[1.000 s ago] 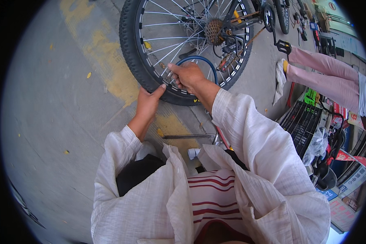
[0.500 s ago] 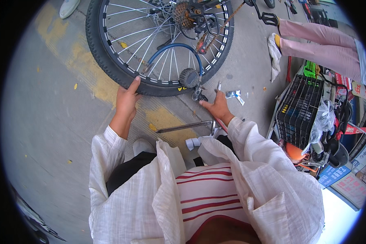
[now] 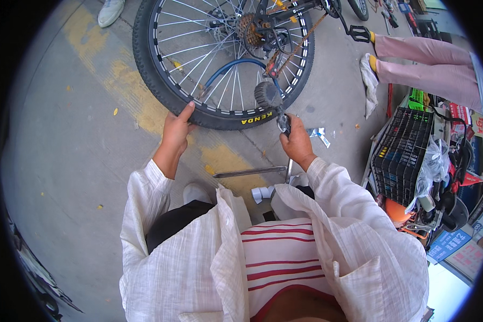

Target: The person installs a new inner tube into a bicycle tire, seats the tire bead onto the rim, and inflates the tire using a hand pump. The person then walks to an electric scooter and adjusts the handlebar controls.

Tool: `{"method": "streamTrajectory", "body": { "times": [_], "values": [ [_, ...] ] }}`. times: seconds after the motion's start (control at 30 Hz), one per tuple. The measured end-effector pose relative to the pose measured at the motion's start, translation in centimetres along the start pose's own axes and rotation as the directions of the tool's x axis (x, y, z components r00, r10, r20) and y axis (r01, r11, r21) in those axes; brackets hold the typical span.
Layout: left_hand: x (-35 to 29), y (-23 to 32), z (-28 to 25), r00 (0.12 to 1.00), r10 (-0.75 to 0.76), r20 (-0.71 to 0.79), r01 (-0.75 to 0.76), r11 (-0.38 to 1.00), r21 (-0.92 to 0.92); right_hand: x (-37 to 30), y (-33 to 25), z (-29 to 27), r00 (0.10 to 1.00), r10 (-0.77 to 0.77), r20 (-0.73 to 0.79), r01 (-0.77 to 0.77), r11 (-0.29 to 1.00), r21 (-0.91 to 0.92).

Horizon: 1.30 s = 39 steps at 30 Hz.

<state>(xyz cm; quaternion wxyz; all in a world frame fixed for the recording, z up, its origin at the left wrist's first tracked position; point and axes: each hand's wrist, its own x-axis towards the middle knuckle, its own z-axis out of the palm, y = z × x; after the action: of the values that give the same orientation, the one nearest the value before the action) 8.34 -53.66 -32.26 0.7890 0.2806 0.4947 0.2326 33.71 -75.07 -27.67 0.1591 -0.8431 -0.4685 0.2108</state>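
Observation:
A bicycle's rear wheel with a black tyre [image 3: 145, 59] lies before me, its spokes and rusty sprocket cluster [image 3: 249, 29] showing. My left hand [image 3: 175, 134] grips the tyre's near left edge, thumb on top by the rim and fingers mostly hidden beyond. At the tyre's near right edge my right hand [image 3: 298, 140] is closed around the handle of a tyre inflator with a round black gauge [image 3: 267, 95]. From the gauge a blue hose [image 3: 225, 67] arches over the spokes, ending near the rim close to my left thumb.
A bent metal bar [image 3: 249, 173] and a white roll-like object [image 3: 261, 194] lie near my feet. A small silver-blue packet [image 3: 317, 133] is right of my right hand. Farther right stand a black crate [image 3: 401, 145], an orange round object [image 3: 396, 211] and a person's pink-trousered legs [image 3: 424, 61].
My right hand has closed around the inflator's handle, where its fingers were more spread before. The whole view has shifted slightly; my left hand stays on the tyre.

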Motion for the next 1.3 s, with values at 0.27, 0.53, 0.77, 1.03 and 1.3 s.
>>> {"method": "streamTrajectory", "body": {
  "times": [0.27, 0.53, 0.77, 1.03, 1.3],
  "values": [
    [-0.2, 0.1, 0.1, 1.000, 0.016, 0.001, -0.016, 1.000, -0.002, -1.6, -3.1, 0.9, 0.987, -0.043, 0.157, 0.031, 0.996, 0.079],
    [0.4, -0.4, -0.5, 1.000, 0.017, -0.002, -0.017, 1.000, -0.002, -1.3, -2.9, 1.4, 0.988, -0.032, 0.154, 0.022, 0.998, 0.064],
    [0.1, -0.3, -0.2, 1.000, 0.026, 0.001, -0.026, 1.000, 0.011, -1.3, -3.4, 1.2, 0.984, -0.021, 0.177, 0.012, 0.999, 0.051],
    [0.7, -0.8, -0.4, 0.996, 0.081, 0.032, -0.078, 0.991, -0.105, -1.2, -3.5, 1.3, 0.984, -0.026, 0.176, 0.017, 0.999, 0.049],
    [1.0, -0.8, -0.7, 0.996, 0.061, 0.063, -0.054, 0.994, -0.097, -1.3, -3.5, 1.3, 0.983, -0.011, 0.183, 0.005, 0.999, 0.033]
  ]
}}
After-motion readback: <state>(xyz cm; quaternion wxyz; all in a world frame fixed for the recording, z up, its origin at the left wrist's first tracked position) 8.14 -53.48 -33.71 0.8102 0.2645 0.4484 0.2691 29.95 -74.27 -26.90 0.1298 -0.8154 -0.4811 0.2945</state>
